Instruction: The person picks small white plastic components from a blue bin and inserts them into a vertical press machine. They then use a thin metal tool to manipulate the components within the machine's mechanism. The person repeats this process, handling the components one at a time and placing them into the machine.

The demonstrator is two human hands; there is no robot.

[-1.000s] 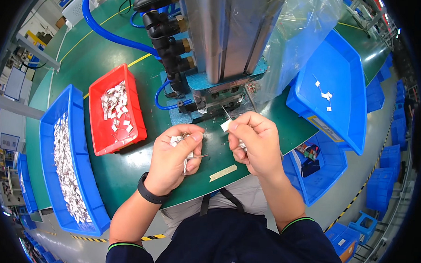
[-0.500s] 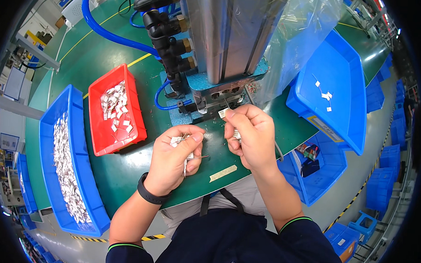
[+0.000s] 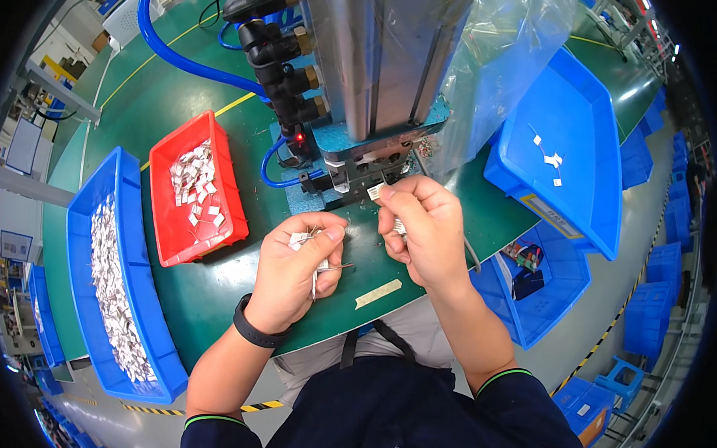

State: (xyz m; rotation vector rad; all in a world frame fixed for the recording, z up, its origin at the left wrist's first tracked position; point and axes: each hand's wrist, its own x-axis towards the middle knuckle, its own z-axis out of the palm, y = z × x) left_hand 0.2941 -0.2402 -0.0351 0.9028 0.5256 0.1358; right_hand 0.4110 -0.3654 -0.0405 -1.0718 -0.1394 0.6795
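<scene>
My right hand (image 3: 427, 236) pinches a small white block with thin wire leads (image 3: 374, 192) at the front of the press (image 3: 367, 167), under its lower head. More white pieces (image 3: 399, 226) are tucked under that hand's curled fingers. My left hand (image 3: 292, 263), a dark band on its wrist, is closed around several of the same white leaded parts (image 3: 298, 239), whose wires stick out past the fingers. It hovers over the green table just left of the right hand. The exact contact between the pinched block and the press is hard to make out.
A red bin (image 3: 233, 229) and a long blue bin (image 3: 130, 240), both with white parts, stand left. At right, a blue bin (image 3: 605, 177) holds a few parts, above another blue bin (image 3: 556, 318). Blue air hoses (image 3: 198, 73) and clear plastic sheeting (image 3: 490, 86) surround the press.
A small red light now glows beside the press's air fittings. Both hands keep nearly the same place and hold, while the view has shifted slightly.
</scene>
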